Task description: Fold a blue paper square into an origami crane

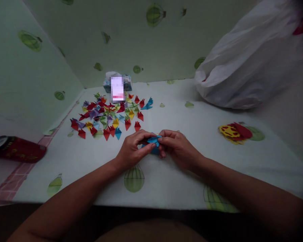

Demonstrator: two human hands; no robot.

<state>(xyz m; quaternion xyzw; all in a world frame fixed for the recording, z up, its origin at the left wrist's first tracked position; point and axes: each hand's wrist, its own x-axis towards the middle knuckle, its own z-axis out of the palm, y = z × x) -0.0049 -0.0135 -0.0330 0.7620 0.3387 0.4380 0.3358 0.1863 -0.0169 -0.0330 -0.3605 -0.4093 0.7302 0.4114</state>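
Observation:
My left hand (133, 148) and my right hand (176, 146) meet over the white balloon-print table cover (166, 181), both pinched on one small blue folded paper piece (154, 144) held between their fingertips. Most of that paper is hidden by my fingers. Behind my hands, to the left, lies a spread of several small folded paper pieces (111, 116) in red, yellow, blue, green and purple, apart from both hands.
A small patterned box (117, 85) stands at the back of the pile. A big white plastic bag (249, 64) fills the back right. Red and yellow paper (233, 131) lies at right. A red case (17, 149) rests off the table's left edge.

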